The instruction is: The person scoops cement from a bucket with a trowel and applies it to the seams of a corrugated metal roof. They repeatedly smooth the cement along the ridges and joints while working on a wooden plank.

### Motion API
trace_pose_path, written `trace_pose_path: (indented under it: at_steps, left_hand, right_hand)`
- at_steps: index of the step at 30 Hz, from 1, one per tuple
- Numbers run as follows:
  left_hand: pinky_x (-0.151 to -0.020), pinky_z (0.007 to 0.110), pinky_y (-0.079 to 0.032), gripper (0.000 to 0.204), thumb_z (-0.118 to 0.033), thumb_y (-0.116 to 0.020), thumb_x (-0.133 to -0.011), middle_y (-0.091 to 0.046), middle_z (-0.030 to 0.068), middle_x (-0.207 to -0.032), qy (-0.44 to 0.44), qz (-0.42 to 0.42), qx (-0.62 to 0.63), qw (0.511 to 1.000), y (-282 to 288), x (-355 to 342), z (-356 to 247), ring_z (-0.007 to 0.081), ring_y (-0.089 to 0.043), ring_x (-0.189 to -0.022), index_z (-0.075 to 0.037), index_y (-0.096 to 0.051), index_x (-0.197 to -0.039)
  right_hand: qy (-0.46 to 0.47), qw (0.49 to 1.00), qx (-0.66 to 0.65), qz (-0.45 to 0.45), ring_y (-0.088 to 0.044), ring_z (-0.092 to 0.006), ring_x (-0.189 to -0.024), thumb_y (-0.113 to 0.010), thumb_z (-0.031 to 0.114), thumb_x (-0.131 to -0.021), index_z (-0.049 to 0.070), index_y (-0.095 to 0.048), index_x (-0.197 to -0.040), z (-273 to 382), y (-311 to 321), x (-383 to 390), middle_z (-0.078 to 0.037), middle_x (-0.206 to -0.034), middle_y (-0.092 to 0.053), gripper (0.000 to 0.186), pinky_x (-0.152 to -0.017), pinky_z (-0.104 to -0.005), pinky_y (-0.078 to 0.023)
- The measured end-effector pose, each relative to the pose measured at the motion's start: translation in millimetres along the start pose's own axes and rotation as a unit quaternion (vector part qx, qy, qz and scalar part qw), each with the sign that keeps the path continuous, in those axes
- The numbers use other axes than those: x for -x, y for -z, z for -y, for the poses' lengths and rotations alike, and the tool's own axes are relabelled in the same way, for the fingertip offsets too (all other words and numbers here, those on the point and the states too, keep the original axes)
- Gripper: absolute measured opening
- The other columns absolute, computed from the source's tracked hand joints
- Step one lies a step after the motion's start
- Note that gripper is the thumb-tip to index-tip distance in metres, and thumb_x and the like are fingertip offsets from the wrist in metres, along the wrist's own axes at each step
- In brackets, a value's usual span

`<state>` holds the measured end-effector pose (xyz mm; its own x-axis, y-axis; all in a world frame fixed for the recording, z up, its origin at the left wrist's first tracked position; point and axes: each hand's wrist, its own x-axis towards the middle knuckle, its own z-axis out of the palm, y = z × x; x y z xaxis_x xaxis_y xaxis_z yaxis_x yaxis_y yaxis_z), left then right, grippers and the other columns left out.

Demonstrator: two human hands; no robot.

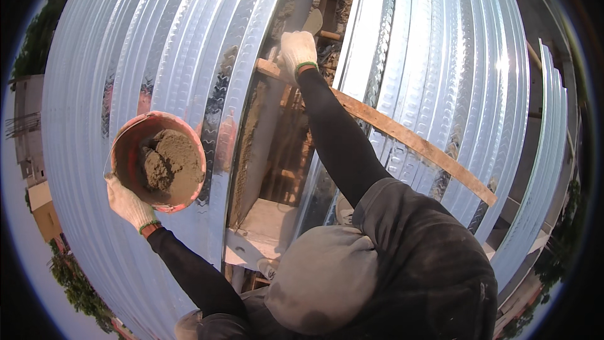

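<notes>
Right hand (298, 52) curled, far forward

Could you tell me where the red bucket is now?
In the head view, the red bucket is at left, held by the left hand over the ribbed metal sheeting.

A long gap (286, 170) runs forward from the person between the left metal decking (182, 44) and the right metal decking (428, 56), with a wooden plank (415, 135) slanting from its left edge, under the right forearm (343, 132), onto the right decking. Over the left decking is a bucket (123, 151) with mortar (182, 154) in it, the left hand (130, 203) at its near left rim. Beyond the plank, the right hand (298, 50) is above the gap, the trowel (313, 22) just ahead of it.
</notes>
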<state>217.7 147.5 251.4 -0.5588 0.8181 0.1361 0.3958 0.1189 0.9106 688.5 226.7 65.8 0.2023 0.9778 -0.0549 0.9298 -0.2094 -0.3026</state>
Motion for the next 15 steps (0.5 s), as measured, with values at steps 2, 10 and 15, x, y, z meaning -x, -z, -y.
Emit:
trace_pose_path:
  at_steps: [2,10,15]
  left_hand:
    - [-0.09,0.038,-0.056,0.049,-0.04,-0.059,-0.12,-0.075,0.0055,-0.109,0.005,0.017,0.008,1.0,-15,1,1,0.0174,-0.063,-0.097,0.007,-0.073,-0.119]
    - [-0.091,0.038,-0.056,0.049,-0.038,-0.056,-0.121,-0.075,0.0061,-0.108,-0.022,0.01,-0.018,1.0,-3,7,-6,0.0176,-0.063,-0.096,0.007,-0.073,-0.118]
    - [-0.09,0.038,-0.056,0.048,-0.037,-0.054,-0.122,-0.076,0.0062,-0.107,-0.022,0.027,-0.04,0.999,-18,13,-12,0.017,-0.064,-0.095,0.007,-0.074,-0.117]
  right_hand:
    - [0.016,1.0,0.008,0.011,-0.083,-0.0369,-0.098,-0.087,0.025,-0.085,0.004,-0.083,-0.098,-10,-13,-10,-0.021,-0.103,-0.084,0.025,-0.087,-0.047,-0.065]
    - [0.111,0.993,0.024,0.033,-0.085,-0.0351,-0.093,-0.082,0.011,-0.088,0.004,-0.09,-0.1,59,15,6,-0.022,-0.094,-0.085,0.016,-0.083,-0.0452,-0.067]
    - [0.104,0.994,-0.001,-0.022,-0.083,-0.0384,-0.099,-0.084,0.017,-0.087,0.002,-0.086,-0.095,24,1,25,-0.023,-0.099,-0.083,0.016,-0.088,-0.0466,-0.066]
